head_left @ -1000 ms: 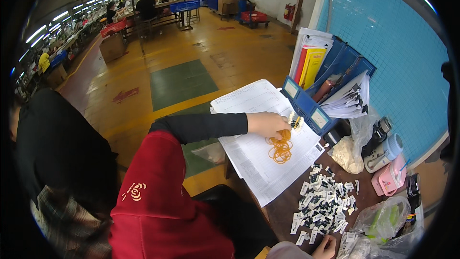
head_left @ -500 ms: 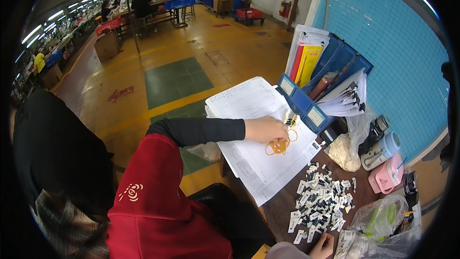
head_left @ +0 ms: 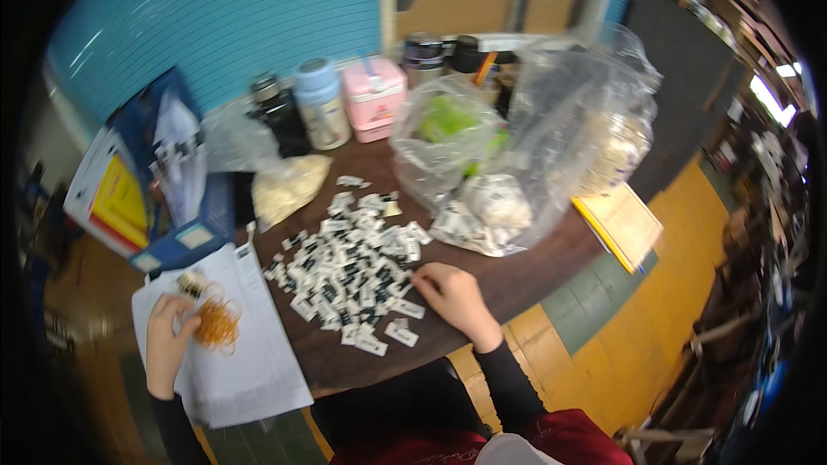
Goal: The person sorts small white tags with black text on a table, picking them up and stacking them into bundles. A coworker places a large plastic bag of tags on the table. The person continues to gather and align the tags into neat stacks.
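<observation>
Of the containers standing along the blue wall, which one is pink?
The box-shaped pink container with a lid, standing between the light blue-capped bottle on its left and the dark jars on its right; the others are round, and none is pink.

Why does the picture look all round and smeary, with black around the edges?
Head view: the fisheye lens bends straight edges like the blue wall and leaves black corners. The whole frame is softly blurred, so the small tags smear. Glare whitens the clear plastic bags. The orange rubber bands by the left hand stay readable.
</observation>
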Action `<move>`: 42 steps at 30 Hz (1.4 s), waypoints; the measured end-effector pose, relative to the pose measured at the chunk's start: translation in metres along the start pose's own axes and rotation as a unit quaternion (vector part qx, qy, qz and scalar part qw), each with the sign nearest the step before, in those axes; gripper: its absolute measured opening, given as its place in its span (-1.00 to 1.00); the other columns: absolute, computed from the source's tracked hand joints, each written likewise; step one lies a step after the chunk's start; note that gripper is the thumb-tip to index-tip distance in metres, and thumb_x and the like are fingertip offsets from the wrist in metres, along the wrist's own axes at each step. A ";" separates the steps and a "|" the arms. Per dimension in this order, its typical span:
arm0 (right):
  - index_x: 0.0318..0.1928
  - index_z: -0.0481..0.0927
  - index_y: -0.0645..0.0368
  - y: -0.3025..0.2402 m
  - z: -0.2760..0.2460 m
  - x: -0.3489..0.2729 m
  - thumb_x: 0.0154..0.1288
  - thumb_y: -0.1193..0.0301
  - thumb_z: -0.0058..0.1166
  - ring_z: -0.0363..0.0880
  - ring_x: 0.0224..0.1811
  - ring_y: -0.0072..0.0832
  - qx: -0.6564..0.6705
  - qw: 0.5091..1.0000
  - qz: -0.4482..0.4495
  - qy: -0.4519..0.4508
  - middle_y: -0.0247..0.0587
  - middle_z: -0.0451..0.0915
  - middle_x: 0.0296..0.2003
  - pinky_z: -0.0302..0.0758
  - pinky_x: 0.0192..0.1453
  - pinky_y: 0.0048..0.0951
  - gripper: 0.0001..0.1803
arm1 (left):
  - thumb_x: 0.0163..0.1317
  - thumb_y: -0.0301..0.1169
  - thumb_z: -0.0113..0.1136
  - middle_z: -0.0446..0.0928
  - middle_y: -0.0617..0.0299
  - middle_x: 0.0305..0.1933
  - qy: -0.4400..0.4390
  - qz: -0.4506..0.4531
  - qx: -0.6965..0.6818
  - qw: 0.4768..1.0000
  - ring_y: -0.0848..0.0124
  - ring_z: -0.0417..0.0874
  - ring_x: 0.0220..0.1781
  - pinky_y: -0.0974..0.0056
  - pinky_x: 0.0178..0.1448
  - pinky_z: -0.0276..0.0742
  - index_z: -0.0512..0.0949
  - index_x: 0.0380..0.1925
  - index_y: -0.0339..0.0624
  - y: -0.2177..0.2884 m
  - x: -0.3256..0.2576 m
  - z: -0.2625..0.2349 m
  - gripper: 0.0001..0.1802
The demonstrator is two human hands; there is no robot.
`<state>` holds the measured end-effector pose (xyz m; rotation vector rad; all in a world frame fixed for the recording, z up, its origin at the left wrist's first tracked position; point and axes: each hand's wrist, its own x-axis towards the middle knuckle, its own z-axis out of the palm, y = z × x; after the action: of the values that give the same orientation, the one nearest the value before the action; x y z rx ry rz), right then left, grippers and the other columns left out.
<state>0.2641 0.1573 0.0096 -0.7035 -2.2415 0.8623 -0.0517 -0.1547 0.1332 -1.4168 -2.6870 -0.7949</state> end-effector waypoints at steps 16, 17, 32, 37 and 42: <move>-0.34 0.60 0.15 -0.003 0.000 0.001 0.27 0.40 0.15 0.63 -0.30 -0.18 -0.004 1.000 0.008 -0.012 -0.17 0.61 -0.41 0.52 -0.24 -0.23 -0.90 | 0.03 -0.68 0.22 0.47 0.00 -0.38 -0.003 0.008 0.039 0.999 0.13 0.56 -0.33 0.20 -0.22 0.46 0.47 -0.40 -0.40 -0.017 0.009 0.012 -0.87; -0.34 0.60 0.15 -0.003 0.000 0.001 0.27 0.40 0.15 0.62 -0.30 -0.18 0.000 1.000 0.016 -0.013 -0.18 0.61 -0.42 0.52 -0.25 -0.23 -0.90 | 0.03 -0.68 0.22 0.49 0.01 -0.37 -0.001 0.008 0.033 0.999 0.13 0.57 -0.32 0.21 -0.22 0.46 0.48 -0.39 -0.41 -0.015 0.009 0.010 -0.86; -0.29 0.64 0.27 -0.004 0.003 0.001 0.26 0.47 0.19 0.52 -0.53 -0.41 0.001 0.999 0.036 -0.003 -0.11 0.58 -0.51 0.44 -0.38 -0.42 -0.89 | 0.29 -0.32 0.22 0.57 0.11 -0.13 -0.143 0.323 -0.103 0.930 0.17 0.58 -0.02 0.17 0.06 0.47 0.59 -0.18 -0.23 0.109 0.136 0.099 -0.78; -0.28 0.64 0.29 -0.002 0.004 0.001 0.28 0.50 0.18 0.45 -0.56 -0.61 0.021 0.999 0.045 -0.010 -0.21 0.55 -0.56 0.39 -0.42 -0.52 -0.91 | 0.23 -0.14 0.23 0.55 0.15 -0.17 -0.112 0.326 0.005 0.939 0.17 0.55 0.04 0.12 0.12 0.45 0.65 -0.23 -0.15 0.163 0.186 0.214 -0.69; -0.31 0.65 0.25 -0.005 0.002 0.002 0.29 0.43 0.20 0.49 -0.57 -0.41 0.021 0.998 0.061 -0.021 -0.16 0.55 -0.57 0.40 -0.43 -0.41 -0.87 | -0.06 -0.19 0.52 0.46 0.01 -0.04 -0.064 0.216 0.043 0.973 0.05 0.44 0.11 0.02 0.14 0.45 0.63 -0.25 -0.23 0.179 0.198 0.270 -0.56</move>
<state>0.2597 0.1548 0.0124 -0.8178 -2.2294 0.9887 0.0301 0.1983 0.0210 -1.9861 -2.3163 -0.5595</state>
